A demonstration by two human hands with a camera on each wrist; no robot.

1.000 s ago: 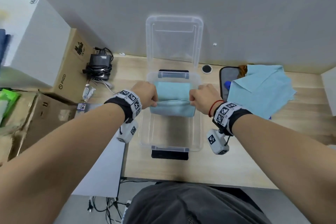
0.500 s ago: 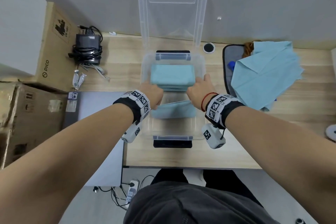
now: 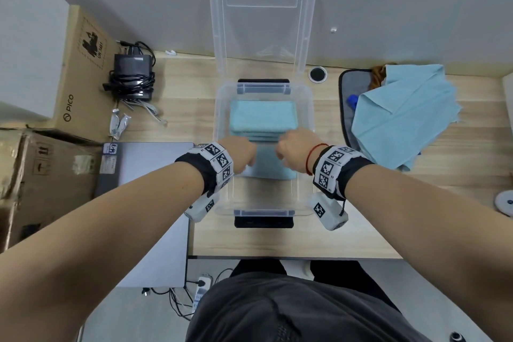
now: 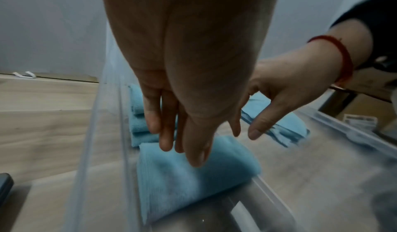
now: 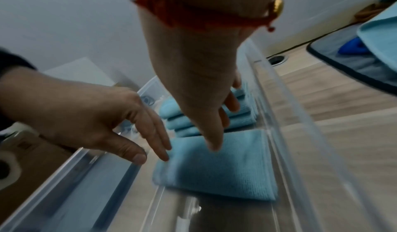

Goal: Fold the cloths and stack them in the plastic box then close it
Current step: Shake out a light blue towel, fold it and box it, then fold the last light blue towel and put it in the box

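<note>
Wooden desk (image 3: 416, 219) against a grey wall carries the open box (image 3: 311, 108), and its lid (image 3: 262, 16) stands up against the wall behind it. One second ago both hands pinched the folded cloth (image 3: 273, 168) above the box; half a second ago they were lowering it; now it lies flat on the box floor, in the near half. The left hand (image 3: 241, 153) has let go: in the left wrist view its fingers are straight and relaxed, and the tips only touch the top of the cloth or hang just above it, I cannot tell which. The right hand (image 3: 294, 150) is also loose and holds nothing, with its fingers spread over the far edge of the cloth. I judge that this cloth is now placed, so the hands are free for the next one. Inside the box, in the far half, there is a stack (image 3: 263, 119) of folded cloths of the same blue, just beside the new one and higher than it. One unfolded cloth (image 3: 402, 119) is lying on the desk to the right, well apart from the box, so folding is not finished and closing the lid comes later.
</note>
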